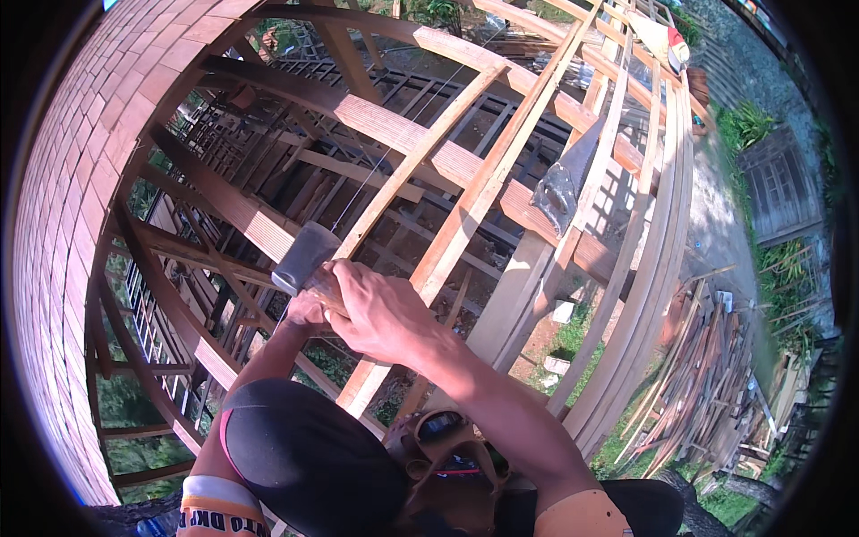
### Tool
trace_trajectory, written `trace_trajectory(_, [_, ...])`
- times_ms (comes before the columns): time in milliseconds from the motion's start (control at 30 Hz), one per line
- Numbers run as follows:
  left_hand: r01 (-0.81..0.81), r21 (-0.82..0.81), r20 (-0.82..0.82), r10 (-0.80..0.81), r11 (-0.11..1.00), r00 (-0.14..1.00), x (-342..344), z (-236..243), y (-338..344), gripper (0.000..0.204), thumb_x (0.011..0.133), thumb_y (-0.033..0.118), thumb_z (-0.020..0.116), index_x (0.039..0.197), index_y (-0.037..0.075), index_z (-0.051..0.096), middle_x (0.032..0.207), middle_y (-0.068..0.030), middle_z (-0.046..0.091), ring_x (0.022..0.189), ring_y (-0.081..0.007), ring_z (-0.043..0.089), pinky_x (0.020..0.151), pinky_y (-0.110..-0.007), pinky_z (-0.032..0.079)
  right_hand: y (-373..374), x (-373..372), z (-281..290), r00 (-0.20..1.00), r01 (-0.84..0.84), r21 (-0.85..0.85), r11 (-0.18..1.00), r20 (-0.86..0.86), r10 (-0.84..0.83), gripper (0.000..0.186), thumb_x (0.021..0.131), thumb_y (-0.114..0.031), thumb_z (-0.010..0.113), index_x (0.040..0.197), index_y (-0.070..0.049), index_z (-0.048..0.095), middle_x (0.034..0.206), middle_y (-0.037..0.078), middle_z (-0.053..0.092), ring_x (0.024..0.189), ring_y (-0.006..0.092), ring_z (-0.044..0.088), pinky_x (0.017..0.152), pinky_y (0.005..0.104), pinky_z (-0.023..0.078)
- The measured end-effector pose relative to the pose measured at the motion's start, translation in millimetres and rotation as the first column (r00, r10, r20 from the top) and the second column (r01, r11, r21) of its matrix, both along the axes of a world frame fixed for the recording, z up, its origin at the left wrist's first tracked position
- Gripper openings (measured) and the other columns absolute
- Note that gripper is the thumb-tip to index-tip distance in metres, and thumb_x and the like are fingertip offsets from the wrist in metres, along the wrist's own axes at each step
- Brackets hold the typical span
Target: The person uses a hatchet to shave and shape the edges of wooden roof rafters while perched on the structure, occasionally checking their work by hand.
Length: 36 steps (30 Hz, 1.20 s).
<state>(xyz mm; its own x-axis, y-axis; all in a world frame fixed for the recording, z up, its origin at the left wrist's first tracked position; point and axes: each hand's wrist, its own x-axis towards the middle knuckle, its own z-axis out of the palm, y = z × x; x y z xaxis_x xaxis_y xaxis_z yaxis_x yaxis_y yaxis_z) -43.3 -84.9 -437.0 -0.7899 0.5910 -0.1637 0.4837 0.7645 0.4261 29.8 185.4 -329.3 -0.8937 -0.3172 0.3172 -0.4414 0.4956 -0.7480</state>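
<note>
A: What's the person holding up there?

B: A hammer (307,255). Right hand (376,309) is wrapped tight round the wood handle, w/ the gray metal head sticking out just past the knuckles, up & to the left.

A: And the left hand (304,313)?

B: Tucked right under the right one, touching it. Mostly hidden, so can't tell if it's closed on anything.

A: So hands are together?

B: Yep, pressed close, one over the other.

A: What's by them?

B: A long wood slat (465,206) runs just beside the right hand, slanting up & away to the right. A thin string (376,170) goes up from near the hammer head. Past the hands there's a fat wood beam (403,134) crossing the roof frame.

A: Anything further off?

B: A hand saw (564,179) hangs on the slats, well apart from the right hand, up & to the right. Left of the hands is a brick wall (80,179). Way below, right of the right arm, a pile of wood sticks (707,376) lies on the ground.

A: And near the body?

B: A tool pouch (447,447) sits btw the arms, close to the waist.
</note>
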Motion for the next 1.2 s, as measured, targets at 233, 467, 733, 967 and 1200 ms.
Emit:
trace_trajectory(233, [0.165, -0.158, -0.33, -0.209, 0.974, 0.921, -5, -22, 9, 0.053, 0.094, 0.017, 0.068, 0.145, 0.009, 0.057, 0.147, -0.014, 0.057, 0.144, -0.0287, 0.049, 0.119, -0.043, 0.042, -4, -4, 95, 0.994, -0.015, -0.115, 0.993, -0.111, 0.003, 0.033, 0.095, -0.02, 0.072, 0.113, 0.005, 0.06, 0.096, 0.023, 0.07, 0.088, 0.0387, 0.076, 0.076, 0.0454, 0.063])
trace_trajectory(467, [0.181, -0.211, -0.405, -0.255, 0.96, 0.878, 5, -28, 4, 0.051, 0.096, 0.019, 0.067, 0.145, 0.009, 0.055, 0.146, -0.0139, 0.058, 0.141, -0.0272, 0.051, 0.117, -0.041, 0.044, -8, 8, 90, 0.988, -0.075, -0.248, 0.966, -0.149, 0.039, 0.027, 0.096, -0.023, 0.071, 0.102, 0.001, 0.058, 0.093, 0.02, 0.069, 0.083, 0.0376, 0.073, 0.072, 0.0468, 0.061])
trace_trajectory(733, [0.146, -0.116, -0.36, -0.178, 0.982, 0.916, 0, -38, 3, 0.049, 0.099, 0.02, 0.066, 0.146, 0.01, 0.054, 0.145, -0.0138, 0.058, 0.138, -0.0255, 0.054, 0.114, -0.038, 0.046, -8, 16, 74, 0.987, -0.107, -0.169, 0.98, -0.135, 0.085, 0.033, 0.092, -0.023, 0.076, 0.108, 0.001, 0.061, 0.095, 0.019, 0.07, 0.088, 0.0384, 0.074, 0.075, 0.0482, 0.062])
trace_trajectory(967, [-0.211, 0.666, 0.31, -0.008, 0.716, 0.951, -19, -71, -14, 0.048, 0.102, 0.022, 0.065, 0.146, 0.011, 0.052, 0.144, -0.0137, 0.059, 0.135, -0.024, 0.057, 0.113, -0.036, 0.047, -3, 6, -12, 0.962, -0.14, 0.186, 0.973, 0.26, 0.088, 0.044, 0.086, -0.025, 0.075, 0.12, -0.004, 0.058, 0.105, 0.021, 0.071, 0.1, 0.0401, 0.072, 0.087, 0.0511, 0.058])
trace_trajectory(1200, [0.257, -0.336, -0.466, -0.397, 0.906, 0.791, -11, -20, 6, 0.039, 0.095, 0.026, 0.063, 0.129, 0.007, 0.065, 0.146, -0.0079, 0.06, 0.15, -0.0268, 0.042, 0.123, -0.046, 0.036, 8, 23, -133, 0.982, 0.16, 0.112, 0.981, 0.085, -0.169, 0.046, 0.081, -0.029, 0.079, 0.118, -0.006, 0.063, 0.123, 0.018, 0.064, 0.127, 0.0353, 0.058, 0.115, 0.0553, 0.038])
